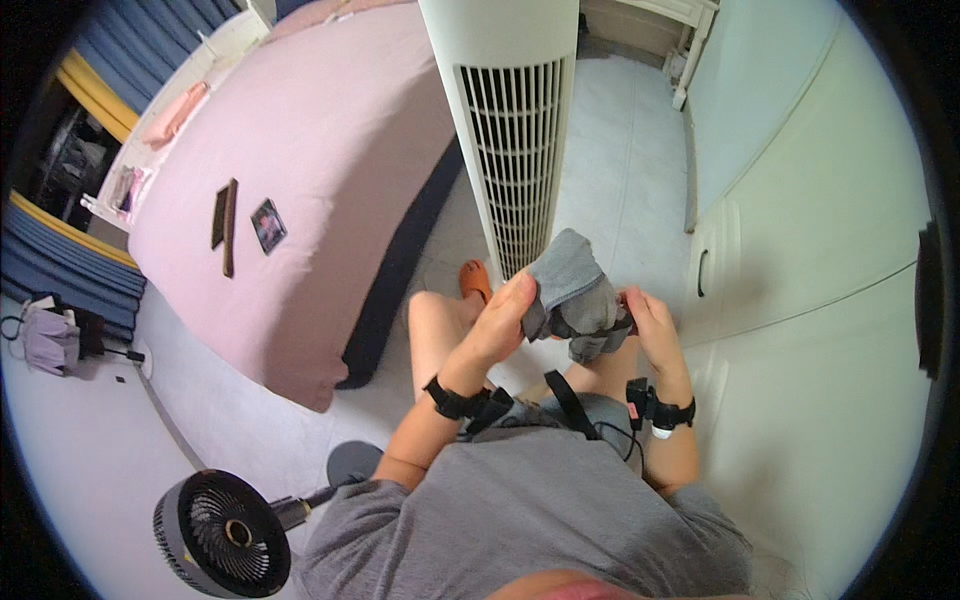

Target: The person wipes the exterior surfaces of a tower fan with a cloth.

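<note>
A bunched grey cloth (574, 274) with a seam or hem across it is held up between both hands, over my lap. My left hand (504, 311) grips its left edge, thumb along the top. On the opposite side, my right hand (651, 319) pinches a dark part of the cloth between thumb and fingers. Darker folds hang below the lighter upper part. Just beyond the cloth rises a white tower appliance (499, 30) with a slatted front grille (517, 150). Whether the cloth touches the grille, I cannot tell.
A bed with a pink sheet (300, 127) fills the left, bearing a dark brown object (229, 229) and a small picture-faced item (268, 226). White cabinet doors (810, 217) line the right. A black fan (225, 532) stands behind my left arm. A folded umbrella (56, 337) is far left.
</note>
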A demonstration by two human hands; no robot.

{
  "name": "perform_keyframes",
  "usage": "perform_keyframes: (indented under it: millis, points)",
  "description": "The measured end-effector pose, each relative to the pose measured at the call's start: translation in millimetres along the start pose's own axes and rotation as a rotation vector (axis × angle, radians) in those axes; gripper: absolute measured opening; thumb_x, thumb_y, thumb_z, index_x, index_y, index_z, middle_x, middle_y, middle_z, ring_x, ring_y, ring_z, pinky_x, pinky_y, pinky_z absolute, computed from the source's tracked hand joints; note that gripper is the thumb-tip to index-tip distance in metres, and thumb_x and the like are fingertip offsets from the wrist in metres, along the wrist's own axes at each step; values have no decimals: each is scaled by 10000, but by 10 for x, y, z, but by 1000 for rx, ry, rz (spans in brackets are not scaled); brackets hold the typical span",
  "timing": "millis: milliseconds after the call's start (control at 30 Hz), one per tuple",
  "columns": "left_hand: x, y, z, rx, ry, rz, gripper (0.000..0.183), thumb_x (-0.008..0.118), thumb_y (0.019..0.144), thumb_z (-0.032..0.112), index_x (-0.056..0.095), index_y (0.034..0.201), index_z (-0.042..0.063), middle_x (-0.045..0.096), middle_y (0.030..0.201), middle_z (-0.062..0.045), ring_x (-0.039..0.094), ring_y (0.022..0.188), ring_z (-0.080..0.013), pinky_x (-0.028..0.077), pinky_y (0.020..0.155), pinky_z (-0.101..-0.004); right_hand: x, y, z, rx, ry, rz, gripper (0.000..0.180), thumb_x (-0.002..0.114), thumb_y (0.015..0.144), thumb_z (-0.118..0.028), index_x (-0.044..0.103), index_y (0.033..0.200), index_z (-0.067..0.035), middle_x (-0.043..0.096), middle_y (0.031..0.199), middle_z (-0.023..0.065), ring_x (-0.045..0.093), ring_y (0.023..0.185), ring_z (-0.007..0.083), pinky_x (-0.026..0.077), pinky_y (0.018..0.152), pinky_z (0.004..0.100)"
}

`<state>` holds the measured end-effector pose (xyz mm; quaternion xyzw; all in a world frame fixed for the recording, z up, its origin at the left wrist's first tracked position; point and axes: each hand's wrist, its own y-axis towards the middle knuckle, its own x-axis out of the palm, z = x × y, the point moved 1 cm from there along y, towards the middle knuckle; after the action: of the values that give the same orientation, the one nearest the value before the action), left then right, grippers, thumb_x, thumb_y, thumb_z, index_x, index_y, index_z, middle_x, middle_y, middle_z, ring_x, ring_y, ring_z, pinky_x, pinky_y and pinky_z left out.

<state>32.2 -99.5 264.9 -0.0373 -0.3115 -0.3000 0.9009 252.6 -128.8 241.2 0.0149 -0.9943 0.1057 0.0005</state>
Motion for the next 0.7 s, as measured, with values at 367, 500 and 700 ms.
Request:
perform_keyframes:
  millis: [367, 500, 700]
  points:
    - [170, -188, 618, -209, 673, 264, 458, 388, 960, 327, 451, 1224, -42, 518, 1156, -63, 468, 1063, -132, 368, 914, -260, 341, 90, 214, -198, 298, -220, 473, 616, 838, -373, 580, 1054, 46, 603, 946, 20, 511, 862, 93, 410, 772, 241]
    - [-635, -323, 292, 70, 660, 607, 274, 430, 949, 259, 567, 966, 22, 533, 774, 29, 467, 699, -69, 393, 629, -213, 406, 46, -147, -371, 322, -34, 317, 577, 880, -243, 587, 1014, 44, 619, 912, 37, 539, 799, 94, 434, 739, 251]
    - [-653, -361, 656, 253, 691, 781, 231, 593, 863, 159, 534, 977, -33, 566, 845, -26, 505, 756, -74, 422, 671, -200, 40, 85, -327, -231, 196, 52, 182, 592, 852, -118, 557, 957, 26, 599, 893, 24, 528, 797, 83, 434, 737, 239]
